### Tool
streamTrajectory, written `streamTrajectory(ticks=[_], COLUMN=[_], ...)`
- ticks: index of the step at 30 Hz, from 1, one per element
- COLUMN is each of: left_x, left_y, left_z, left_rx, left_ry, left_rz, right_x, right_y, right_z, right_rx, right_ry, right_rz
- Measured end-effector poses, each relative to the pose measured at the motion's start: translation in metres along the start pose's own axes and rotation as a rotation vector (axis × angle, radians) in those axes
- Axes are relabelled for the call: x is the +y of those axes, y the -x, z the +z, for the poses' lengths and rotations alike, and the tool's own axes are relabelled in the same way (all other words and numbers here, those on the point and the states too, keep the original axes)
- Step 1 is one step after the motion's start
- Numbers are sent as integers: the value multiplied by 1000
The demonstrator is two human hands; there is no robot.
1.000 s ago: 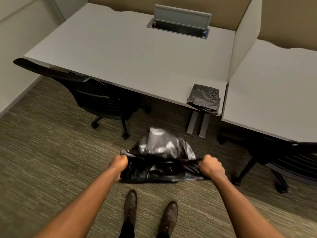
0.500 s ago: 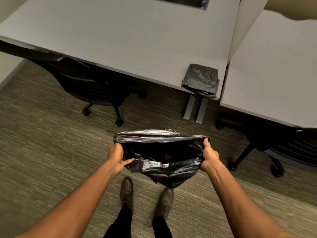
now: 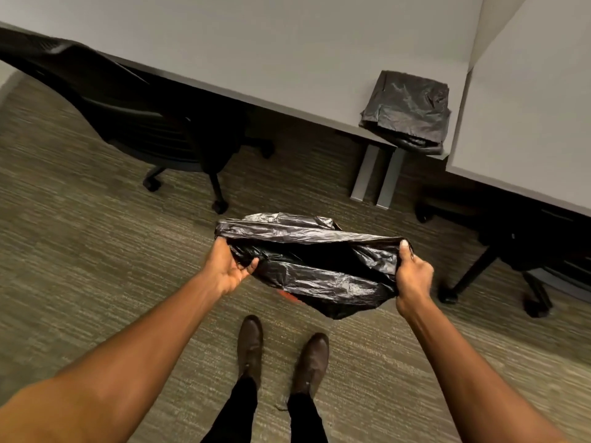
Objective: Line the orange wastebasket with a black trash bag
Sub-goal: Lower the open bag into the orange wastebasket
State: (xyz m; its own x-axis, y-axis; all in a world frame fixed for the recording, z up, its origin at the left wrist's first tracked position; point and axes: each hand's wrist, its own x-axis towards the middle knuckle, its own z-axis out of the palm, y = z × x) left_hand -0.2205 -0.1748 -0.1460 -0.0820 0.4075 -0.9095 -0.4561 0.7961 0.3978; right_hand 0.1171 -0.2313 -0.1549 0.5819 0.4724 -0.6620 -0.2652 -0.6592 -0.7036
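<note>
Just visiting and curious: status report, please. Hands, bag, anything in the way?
Left hand and right hand grip the bag, mouth stretched open. Basket nearly hidden underneath. Nothing blocking.

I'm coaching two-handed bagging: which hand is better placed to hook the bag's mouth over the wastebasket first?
Probably the left hand: it holds the trash bag edge nearest the only orange sliver of wastebasket showing. The right hand grips the far side.
</note>
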Motion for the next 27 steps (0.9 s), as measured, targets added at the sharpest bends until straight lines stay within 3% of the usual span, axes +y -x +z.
streamTrajectory(ticks=[8, 13, 17, 21, 27], left_x=[-28, -63, -94, -122, -144], left_y=[-108, -181, -236, -272, -290], left_z=[-18, -35, -57, -71, -78], left_rx=[42, 119, 210, 179, 236], left_ry=[-214, -251, -252, -187, -197], left_rz=[-56, -74, -50, -82, -88], right_x=[72, 141, 191, 228, 237], right_y=[-73, -116, -140, -149, -155], right_z=[34, 58, 76, 91, 101], right_rx=[248, 282, 298, 246, 206], right_ry=[276, 477, 469, 425, 376], right_rz=[-50, 26, 70, 177, 260])
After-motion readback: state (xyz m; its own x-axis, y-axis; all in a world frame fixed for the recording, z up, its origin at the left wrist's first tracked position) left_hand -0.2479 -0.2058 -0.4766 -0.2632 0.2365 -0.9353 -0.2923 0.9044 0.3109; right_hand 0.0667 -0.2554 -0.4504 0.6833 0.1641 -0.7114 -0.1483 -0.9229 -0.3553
